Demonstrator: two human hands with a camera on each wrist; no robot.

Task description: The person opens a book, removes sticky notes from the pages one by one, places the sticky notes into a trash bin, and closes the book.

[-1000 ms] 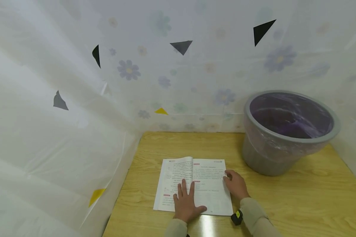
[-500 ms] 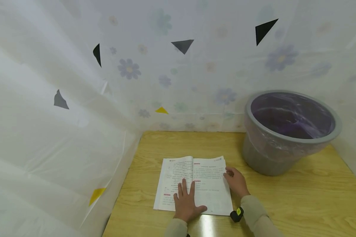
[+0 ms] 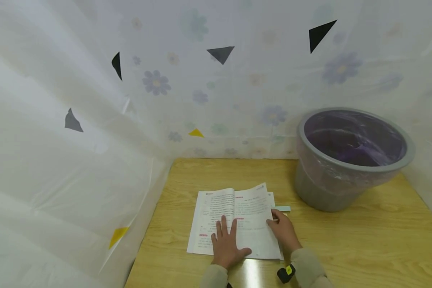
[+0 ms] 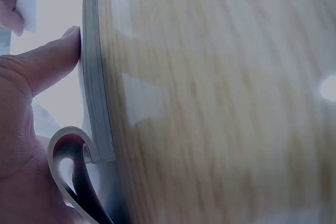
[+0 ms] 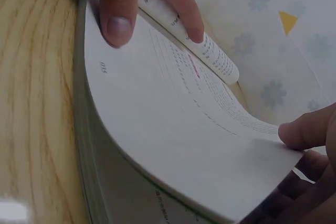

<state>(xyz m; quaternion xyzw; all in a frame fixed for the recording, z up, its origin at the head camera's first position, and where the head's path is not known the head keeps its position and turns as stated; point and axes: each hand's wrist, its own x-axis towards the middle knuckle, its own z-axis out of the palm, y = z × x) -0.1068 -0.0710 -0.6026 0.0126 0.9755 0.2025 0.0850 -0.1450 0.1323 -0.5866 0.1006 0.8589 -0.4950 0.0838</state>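
Observation:
An open book (image 3: 205,218) with printed pages lies on the wooden table (image 3: 209,174). My left hand (image 3: 226,247) presses flat near its middle with the fingers spread; its thumb rests by the bottom edge of the pages in the left wrist view. My right hand (image 3: 285,231) pinches the outer edge of the right-hand pages (image 5: 210,150) between thumb and fingers, and holds them raised and bowed. Pages beneath stay lower. A pale blue-green strip (image 3: 283,208) sticks out to the right of the book, just beyond my right fingers; its other end is hidden.
A grey bin (image 3: 317,188) with a clear purplish liner stands at the table's back right. Flowered sheeting (image 3: 237,100) hangs behind the table, and pale sheeting (image 3: 93,180) hangs along its left side. Black, grey and yellow patches mark the sheeting.
My right hand has lifted the right-hand pages and drawn their edge slightly left, so the pages beneath and the pale strip now show. My left hand has stayed in place.

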